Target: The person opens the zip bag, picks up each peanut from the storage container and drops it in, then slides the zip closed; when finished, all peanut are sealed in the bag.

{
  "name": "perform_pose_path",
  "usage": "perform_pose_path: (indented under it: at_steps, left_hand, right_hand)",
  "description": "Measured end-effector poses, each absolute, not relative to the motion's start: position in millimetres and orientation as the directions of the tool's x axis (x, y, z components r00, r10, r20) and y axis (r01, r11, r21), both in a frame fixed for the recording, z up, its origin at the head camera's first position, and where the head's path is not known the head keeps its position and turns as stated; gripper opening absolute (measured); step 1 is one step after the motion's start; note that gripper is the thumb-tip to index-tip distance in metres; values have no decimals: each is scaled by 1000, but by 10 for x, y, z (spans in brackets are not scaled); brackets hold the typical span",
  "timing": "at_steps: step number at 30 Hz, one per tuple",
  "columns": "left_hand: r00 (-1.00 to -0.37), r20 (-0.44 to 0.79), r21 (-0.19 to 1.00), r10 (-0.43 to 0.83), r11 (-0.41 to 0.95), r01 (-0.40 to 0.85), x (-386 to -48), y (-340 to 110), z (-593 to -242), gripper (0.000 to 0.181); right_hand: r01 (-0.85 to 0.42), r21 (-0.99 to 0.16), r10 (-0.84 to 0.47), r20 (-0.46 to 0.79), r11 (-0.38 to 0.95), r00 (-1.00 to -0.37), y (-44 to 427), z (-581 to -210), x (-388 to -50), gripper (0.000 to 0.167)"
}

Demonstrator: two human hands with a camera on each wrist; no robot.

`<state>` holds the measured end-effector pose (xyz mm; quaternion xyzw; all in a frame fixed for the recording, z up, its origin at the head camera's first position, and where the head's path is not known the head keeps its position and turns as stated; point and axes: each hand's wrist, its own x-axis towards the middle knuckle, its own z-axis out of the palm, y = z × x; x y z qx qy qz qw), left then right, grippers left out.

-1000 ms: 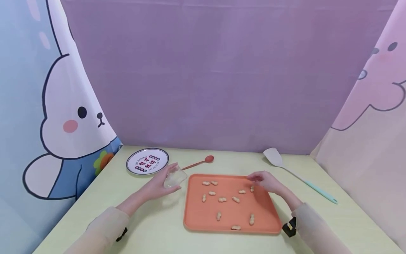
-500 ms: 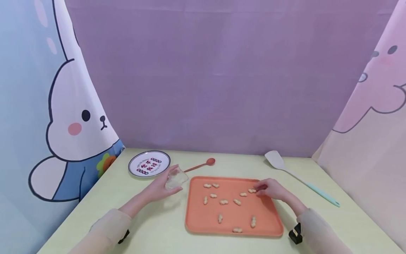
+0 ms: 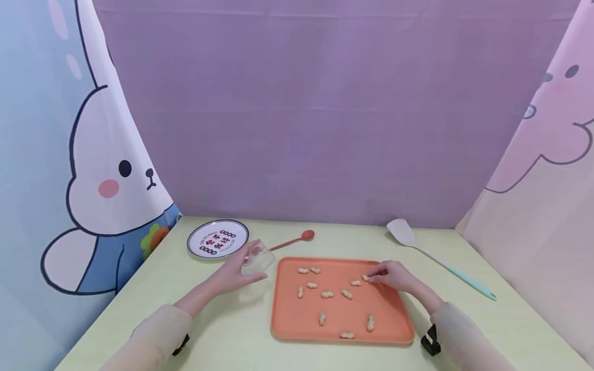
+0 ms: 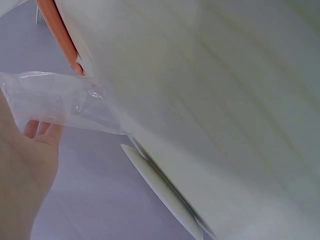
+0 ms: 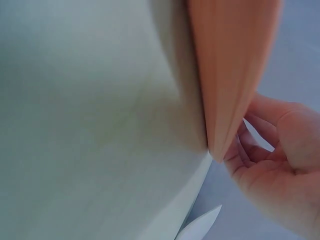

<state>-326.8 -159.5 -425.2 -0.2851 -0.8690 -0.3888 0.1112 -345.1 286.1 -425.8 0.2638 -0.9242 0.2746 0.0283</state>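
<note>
In the head view my left hand (image 3: 234, 270) holds a clear, see-through container (image 3: 258, 260) above the table, left of the orange tray (image 3: 343, 324). The left wrist view shows the same clear container (image 4: 65, 102) with fingers curled against its lower side. My right hand (image 3: 394, 275) is over the tray's right back part, its fingertips pinching a peanut (image 3: 365, 277). Several other unshelled peanuts lie scattered on the tray, one (image 3: 355, 283) just left of that hand. In the right wrist view, the tray's edge (image 5: 230, 75) hides the fingertips.
A white plate with red lettering (image 3: 218, 239) stands at the back left, beyond the left hand. A red spoon (image 3: 297, 238) lies behind the tray. To the right is a spatula (image 3: 427, 252) with a light green handle. Purple cloth (image 3: 297, 113) hangs behind the table.
My right hand has come down onto the tray and its fingertips have closed on a peanut, which has turned and shifted slightly left. The left hand keeps holding the clear container in place.
</note>
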Motion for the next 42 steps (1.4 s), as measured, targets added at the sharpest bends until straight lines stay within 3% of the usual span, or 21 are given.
perform_pose_path:
  at_steps: [13, 21, 28, 33, 42]
  left_hand:
    - [-806, 414, 612, 424, 525, 591, -3278, -1575, -4262, 87]
    - [-803, 420, 599, 423, 535, 596, -3273, -1570, -4261, 84]
    - [-811, 413, 615, 415, 529, 584, -3261, -1562, -4235, 82]
    - [-807, 423, 612, 413, 526, 590, -3267, -1551, -4228, 80]
    - [-806, 429, 621, 408, 515, 591, -3274, -1563, -4240, 79]
  right_hand:
    - [-465, -528, -444, 176, 710, -879, 2873, -4192, -3440, 12]
    - [-552, -578, -456, 320, 601, -831, 2828, -4027, -3476, 16]
    - [-436, -575, -358, 251, 692, -900, 2551, -3914, -3506, 17]
    - [-464, -599, -388, 262, 652, -884, 2312, -3840, -3497, 11]
    - [-486, -669, -436, 259, 563, -862, 1861, -3789, -3516, 15]
